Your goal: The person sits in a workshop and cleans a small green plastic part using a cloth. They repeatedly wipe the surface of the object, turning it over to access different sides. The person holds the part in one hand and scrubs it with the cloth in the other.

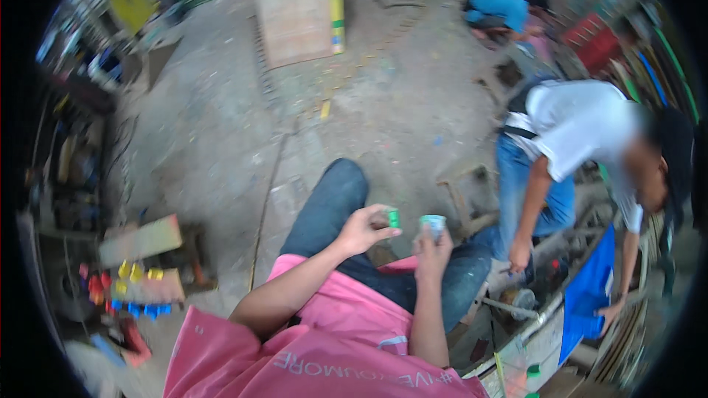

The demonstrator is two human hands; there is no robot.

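Note:
My left hand (pixel 363 231) is closed on a small green block-like piece (pixel 393 218), held between thumb and fingers above my lap. Its exact kind is too blurred to make out. Just to the right, my right hand (pixel 434 252) grips a small whitish cup-shaped container (pixel 434 222) with a teal rim. The two held things are close together but apart. Both forearms rest in front of my pink shirt (pixel 354 309), over my dark trousers (pixel 324 203).
At right, a person in a white shirt (pixel 575 114) bends over a blue panel (pixel 590 295). Farther back, someone in blue (pixel 498 11) crouches. Small yellow, red and blue pieces (pixel 151 309) lie at lower left. A pale board (pixel 299 15) stands on the concrete floor (pixel 206 125).

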